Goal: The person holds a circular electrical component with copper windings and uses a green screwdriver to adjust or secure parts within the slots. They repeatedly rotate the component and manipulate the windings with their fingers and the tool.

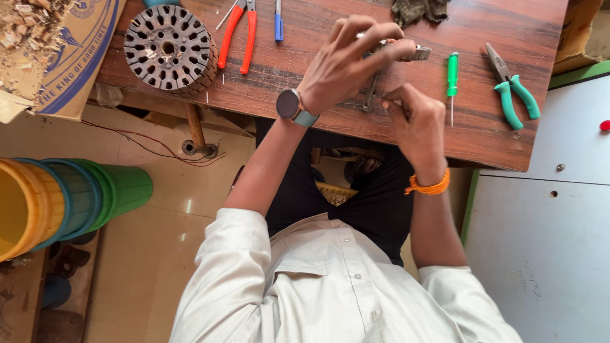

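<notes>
- A small metal tool is being held over the far part of the wooden table, its bright squared end sticking out toward the right; its long axis is lying roughly left to right across the table, as far as can be told, most of it being hidden by fingers.
- The left hand is being arched over the tool, wrist bent, fingers curled together and clamped on it; a round watch is being worn on that wrist.
- The right hand is being kept just below, fingers folded tight into a pinch near a dark thin metal piece; whether that piece is gripped cannot be told. An orange thread band is circling its wrist.
- Spread on the grained brown tabletop are being seen a slotted round steel core, red-handled pliers, a green screwdriver and green-handled pliers.
</notes>
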A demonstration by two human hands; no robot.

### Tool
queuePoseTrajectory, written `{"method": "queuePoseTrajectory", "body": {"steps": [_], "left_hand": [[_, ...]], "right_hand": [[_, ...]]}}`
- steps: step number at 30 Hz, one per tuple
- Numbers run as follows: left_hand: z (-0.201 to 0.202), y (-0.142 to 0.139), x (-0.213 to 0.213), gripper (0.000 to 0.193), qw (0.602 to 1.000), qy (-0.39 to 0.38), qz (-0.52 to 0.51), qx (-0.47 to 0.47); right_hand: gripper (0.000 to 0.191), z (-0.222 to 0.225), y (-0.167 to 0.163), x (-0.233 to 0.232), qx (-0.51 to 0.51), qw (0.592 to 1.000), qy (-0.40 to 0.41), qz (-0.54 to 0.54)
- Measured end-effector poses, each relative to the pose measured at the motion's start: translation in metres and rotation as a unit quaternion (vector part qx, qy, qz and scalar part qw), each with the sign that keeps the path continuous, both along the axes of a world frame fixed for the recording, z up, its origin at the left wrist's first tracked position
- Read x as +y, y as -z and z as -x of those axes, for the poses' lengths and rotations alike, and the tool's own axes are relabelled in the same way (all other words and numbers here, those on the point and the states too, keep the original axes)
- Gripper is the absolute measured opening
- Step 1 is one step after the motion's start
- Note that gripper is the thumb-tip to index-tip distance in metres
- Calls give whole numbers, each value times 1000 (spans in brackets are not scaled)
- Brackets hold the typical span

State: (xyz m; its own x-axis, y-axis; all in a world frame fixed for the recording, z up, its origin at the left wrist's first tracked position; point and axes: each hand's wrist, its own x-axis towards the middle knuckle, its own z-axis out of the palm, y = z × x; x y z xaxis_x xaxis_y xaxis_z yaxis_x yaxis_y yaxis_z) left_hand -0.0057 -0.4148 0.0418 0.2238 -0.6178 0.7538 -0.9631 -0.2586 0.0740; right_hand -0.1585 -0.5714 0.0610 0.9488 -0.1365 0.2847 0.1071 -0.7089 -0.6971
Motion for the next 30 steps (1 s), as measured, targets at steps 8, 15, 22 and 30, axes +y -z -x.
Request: {"method": "queuePoseTrajectory", "body": {"steps": [8, 15, 22, 30], "left_hand": [[29, 21, 8, 25, 999, 8, -41, 3], [63, 39, -8, 14, 890, -15, 248, 383], [65, 37, -20, 20, 683, 74, 357, 632], [59, 26, -25, 26, 557, 90, 356, 745]], "right_hand": [[9, 24, -16, -14, -35, 999, -18, -16], [11, -13, -61, -32, -101, 982, -72, 141], [10, -76, -77, -34, -150, 961, -143, 183], [6, -105, -63, -59, -83, 973, -183, 117]]}}
